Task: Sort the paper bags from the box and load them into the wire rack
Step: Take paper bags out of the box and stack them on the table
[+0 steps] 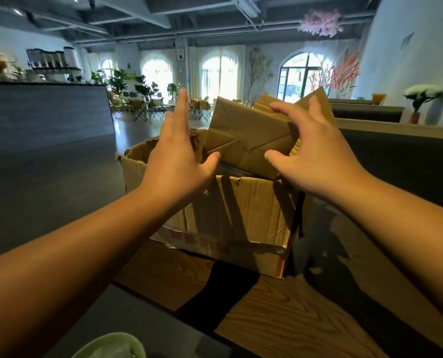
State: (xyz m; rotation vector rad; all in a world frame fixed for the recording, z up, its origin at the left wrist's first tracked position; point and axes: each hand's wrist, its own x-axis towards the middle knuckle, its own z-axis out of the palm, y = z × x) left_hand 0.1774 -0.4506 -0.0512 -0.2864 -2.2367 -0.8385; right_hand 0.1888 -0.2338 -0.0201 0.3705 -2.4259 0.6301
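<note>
- Fingers: on my left hand [175, 161] they are straight and spread, holding nothing; the thumb tip sits at or just beside the lower left edge of the paper bags [246, 136], and I cannot confirm contact.
- Fingers on my right hand [316, 161] are loosely curved around the right edge of the same bundle, thumb low and index high. I cannot tell whether they touch it; I judge no grip is made yet.
- The bags stand tilted at frame centre, projecting from the open top of the box [241, 215].
- The box, torn along its rim, rests on the wooden table [280, 313] in the lower half of the frame.
- No wire rack is visible.
- Judgement on the step: close both hands on opposite edges together, clamp the stack flat so no sheets fan out, and lift straight up clear of the ragged rim.
</note>
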